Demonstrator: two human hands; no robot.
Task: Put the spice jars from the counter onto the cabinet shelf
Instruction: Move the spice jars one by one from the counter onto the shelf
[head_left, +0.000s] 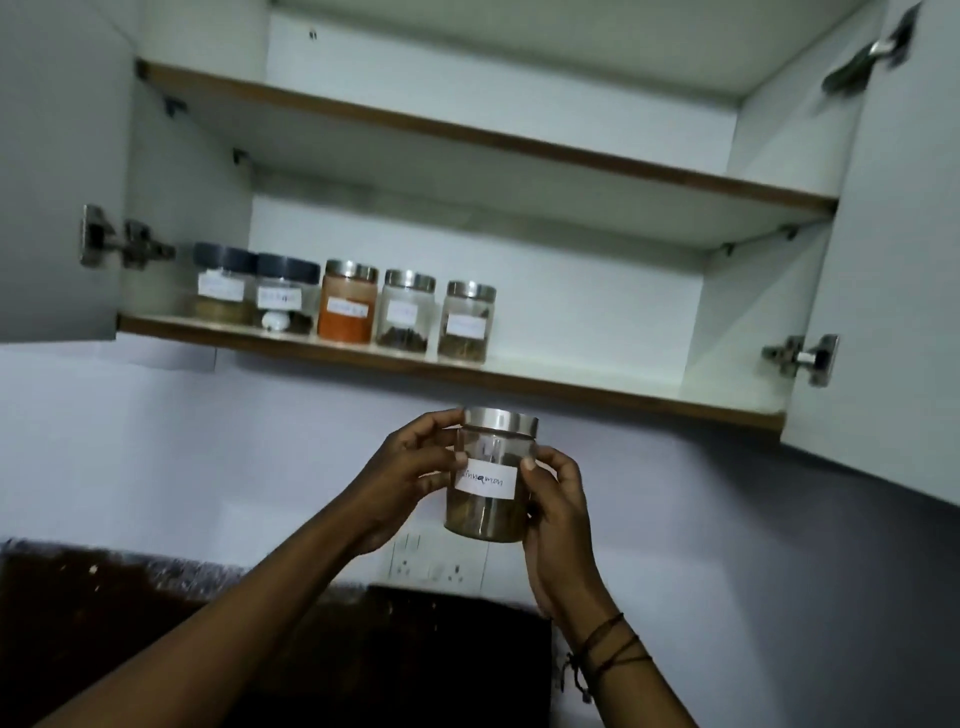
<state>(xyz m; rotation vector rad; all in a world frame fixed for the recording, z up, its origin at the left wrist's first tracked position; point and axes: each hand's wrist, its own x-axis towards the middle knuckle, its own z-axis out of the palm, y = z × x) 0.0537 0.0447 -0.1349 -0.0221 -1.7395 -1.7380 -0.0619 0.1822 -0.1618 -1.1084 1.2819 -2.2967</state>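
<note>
I hold a clear spice jar (491, 478) with a steel lid and a white label reading cinnamon, upright, just below the cabinet's lower shelf (597, 387). My left hand (400, 478) grips its left side near the lid, and my right hand (558, 514) wraps its right side. Several labelled jars stand in a row on the left part of that shelf: two with dark lids (223, 286), then an orange-filled jar (347, 304), then two more with steel lids (466, 322). To the right of the row the shelf is bare.
Both cabinet doors hang open, the left door (52, 171) and the right door (893, 260), with hinges showing. An upper shelf (467, 130) sits above. A wall socket (436, 564) is behind the jar. The dark counter (130, 613) lies below.
</note>
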